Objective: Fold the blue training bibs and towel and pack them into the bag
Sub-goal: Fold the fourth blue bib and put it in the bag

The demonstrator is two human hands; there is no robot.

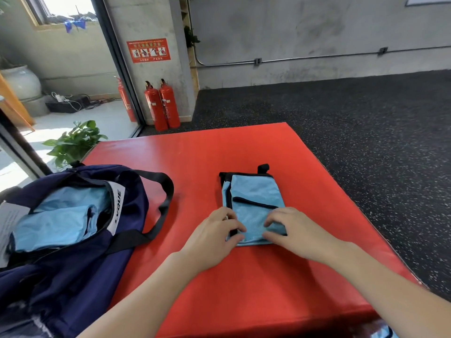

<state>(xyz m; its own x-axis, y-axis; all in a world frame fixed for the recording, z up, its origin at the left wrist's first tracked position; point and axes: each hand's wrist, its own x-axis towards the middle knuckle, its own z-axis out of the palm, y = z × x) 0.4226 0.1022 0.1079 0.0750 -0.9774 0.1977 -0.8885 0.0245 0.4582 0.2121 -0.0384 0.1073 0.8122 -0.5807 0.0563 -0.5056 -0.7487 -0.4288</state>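
A folded light blue training bib [253, 191] with black trim lies on the red mat [219, 152]. My left hand [214, 236] grips its near left corner, thumb under the edge and fingers on top. My right hand [290, 228] pinches the near right corner the same way. To the left stands the open navy bag [80, 259] with black straps. Inside it lie folded light blue bibs [56, 220].
Two red fire extinguishers [162, 106] stand by the concrete pillar beyond the mat. A potted green plant [73, 142] sits at the mat's far left corner. Dark speckled rubber floor [366, 132] surrounds the mat. A bit of blue cloth [383, 334] shows at the bottom right.
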